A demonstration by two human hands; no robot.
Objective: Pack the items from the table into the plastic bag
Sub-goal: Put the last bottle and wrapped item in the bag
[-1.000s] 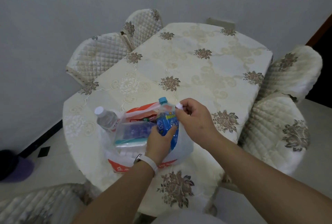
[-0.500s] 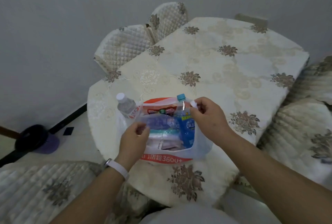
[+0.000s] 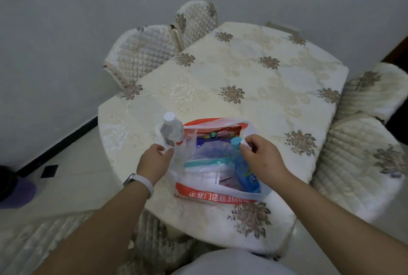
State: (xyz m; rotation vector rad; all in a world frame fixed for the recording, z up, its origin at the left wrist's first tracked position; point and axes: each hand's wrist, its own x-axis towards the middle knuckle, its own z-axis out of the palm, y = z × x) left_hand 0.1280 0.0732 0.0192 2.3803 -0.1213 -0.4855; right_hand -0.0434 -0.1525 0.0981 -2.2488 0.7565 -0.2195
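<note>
The plastic bag (image 3: 220, 197) is white and thin, with an orange band and white writing on its near side. It sits on the near edge of the table (image 3: 265, 80), and its mouth is open at the top. Its long side runs left to right.

The left hand (image 3: 154, 162) pinches the bag's left edge with curled fingers. The right hand (image 3: 263, 156) pinches the right edge the same way. A white band (image 3: 143, 183) is on the left wrist.

Inside the bag, a blue bottle (image 3: 247, 175) leans on the right side. Its long side runs near to far, and its blue cap points up at the far end. A red packet (image 3: 220, 135) stands along the far side, and soft white packs lie in the middle. A clear bottle (image 3: 171, 132) with a white cap stands up at the bag's left edge. It is hard to tell if it is inside.

The table has a cream cloth with brown flowers. Padded chairs (image 3: 141, 51) sit around it. The wall (image 3: 66, 20) is grey and the floor (image 3: 72, 175) is pale.
</note>
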